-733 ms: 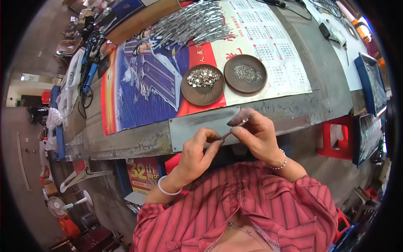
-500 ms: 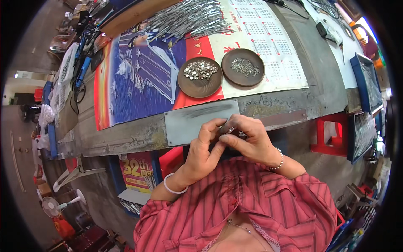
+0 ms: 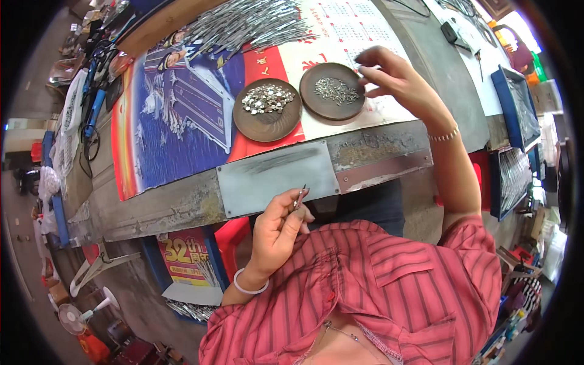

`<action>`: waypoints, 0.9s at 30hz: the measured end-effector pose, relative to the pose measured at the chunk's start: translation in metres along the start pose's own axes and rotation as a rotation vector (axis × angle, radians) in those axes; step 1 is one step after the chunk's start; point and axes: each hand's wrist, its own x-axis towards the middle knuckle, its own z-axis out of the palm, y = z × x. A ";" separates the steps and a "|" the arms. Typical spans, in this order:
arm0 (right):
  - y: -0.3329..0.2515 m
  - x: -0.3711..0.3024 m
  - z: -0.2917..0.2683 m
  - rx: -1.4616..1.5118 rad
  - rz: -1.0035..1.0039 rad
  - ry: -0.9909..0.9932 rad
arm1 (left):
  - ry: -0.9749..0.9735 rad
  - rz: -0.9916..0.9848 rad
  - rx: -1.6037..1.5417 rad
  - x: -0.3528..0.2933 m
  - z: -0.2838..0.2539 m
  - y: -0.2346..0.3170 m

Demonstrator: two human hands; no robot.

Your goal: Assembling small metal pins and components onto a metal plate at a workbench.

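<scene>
Near the front edge of the bench, my left hand [image 3: 277, 234] pinches a small slender metal piece [image 3: 300, 196] between thumb and fingers, its dark tip pointing up. My right hand [image 3: 395, 79] is stretched out at the right rim of a round brown dish [image 3: 312, 105], its fingers apart and nothing visible in them. Tiny silvery metal parts [image 3: 336, 90] are scattered in that dish. To its left, a second brown dish [image 3: 267, 129] holds a heap of small shiny round pieces [image 3: 267, 98].
Beneath the dishes lies a printed poster [image 3: 176, 140]. A big pile of thin metal rods [image 3: 249, 27] is behind them. A grey metal plate [image 3: 277, 176] is fixed along the bench's front edge. Blue trays [image 3: 516, 106] stand at the right, and a blue-handled tool [image 3: 95, 109] at the left.
My right hand has left my left hand and reached up and right to the dish of tiny parts. My left hand keeps the metal piece, slightly lower. The whole view has shifted a little.
</scene>
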 end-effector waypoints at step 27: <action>0.006 0.053 -0.009 0.150 0.118 -0.499 | 0.011 -0.067 -0.112 -0.012 -0.005 -0.003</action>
